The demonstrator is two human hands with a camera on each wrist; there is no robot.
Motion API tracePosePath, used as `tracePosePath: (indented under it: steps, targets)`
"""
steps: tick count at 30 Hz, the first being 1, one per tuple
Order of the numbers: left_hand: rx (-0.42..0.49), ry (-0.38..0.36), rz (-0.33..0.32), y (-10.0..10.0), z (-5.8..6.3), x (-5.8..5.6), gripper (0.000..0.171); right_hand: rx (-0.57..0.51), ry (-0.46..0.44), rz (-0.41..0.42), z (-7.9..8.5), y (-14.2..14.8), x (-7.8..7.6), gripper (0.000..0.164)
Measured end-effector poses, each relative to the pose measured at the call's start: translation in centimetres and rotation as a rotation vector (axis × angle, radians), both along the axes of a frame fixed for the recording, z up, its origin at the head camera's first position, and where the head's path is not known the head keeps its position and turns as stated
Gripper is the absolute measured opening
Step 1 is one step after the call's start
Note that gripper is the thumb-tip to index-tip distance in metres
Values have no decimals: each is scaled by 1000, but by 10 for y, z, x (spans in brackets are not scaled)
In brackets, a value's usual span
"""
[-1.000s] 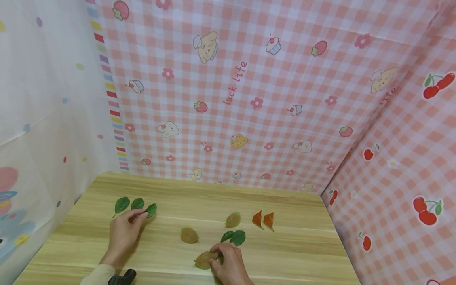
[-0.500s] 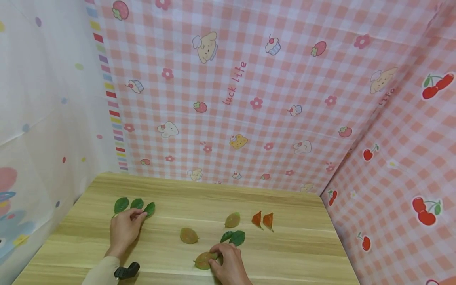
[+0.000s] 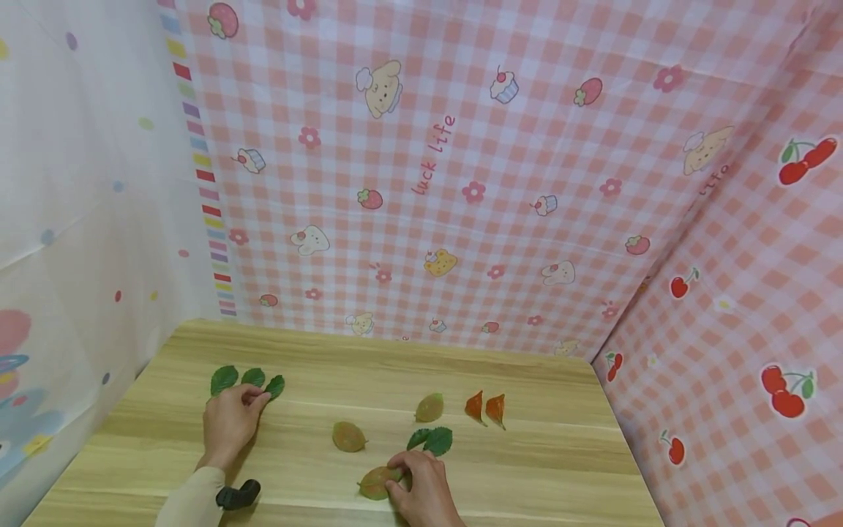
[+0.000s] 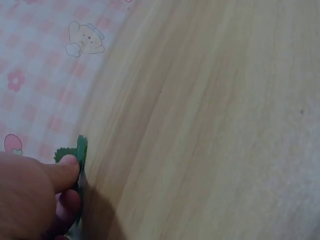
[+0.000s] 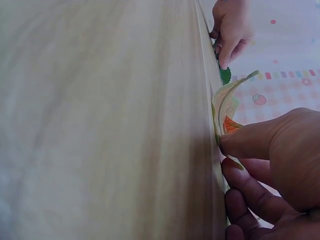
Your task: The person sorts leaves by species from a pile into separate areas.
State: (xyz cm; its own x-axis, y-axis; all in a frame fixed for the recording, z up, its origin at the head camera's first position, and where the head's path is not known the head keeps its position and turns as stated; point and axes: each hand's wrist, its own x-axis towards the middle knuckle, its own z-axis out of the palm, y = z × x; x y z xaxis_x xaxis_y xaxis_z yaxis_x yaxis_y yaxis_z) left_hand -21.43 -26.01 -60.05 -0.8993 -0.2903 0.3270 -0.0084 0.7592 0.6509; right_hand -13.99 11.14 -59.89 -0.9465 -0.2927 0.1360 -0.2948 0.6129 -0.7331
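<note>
Now left fingers (image 4: 70, 200) pinch a green leaf (image 3: 276, 385), right fingers (image 5: 245, 183) a yellowish leaf (image 3: 375, 483), both jutting out.

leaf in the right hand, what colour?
The leaf is yellow-green with an orange-brown tinge; shows best in the head view.

leaf trio (image 3: 253, 377) on table (image 3: 553, 468), left | leaf pair (image 3: 438, 440), perhaps overlapping, right | second pair (image 3: 495, 410) behind, farther right

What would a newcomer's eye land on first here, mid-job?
Probably the pink checked cloth with cartoon prints, filling much of the head view behind the table. Next, two orange-red pieces side by side toward the table's far right. Then the left hand pinching a green leaf at left, and the right hand a mottled leaf at lower centre.
</note>
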Motion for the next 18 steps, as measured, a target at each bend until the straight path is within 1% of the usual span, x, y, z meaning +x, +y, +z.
tracePosePath:
  steps: [5, 12, 18]
  targets:
    - [-6, -26, 13, -1, 1, 0, 17, 1, 0, 6, 0, 0, 0, 17]
    - [-5, -98, 7, -1, 6, 1, 16, -1, -1, 8, 1, 1, -1, 15]
    - [2, -109, -34, -4, 6, 1, 17, -6, -7, 14, 0, 1, -2, 16]
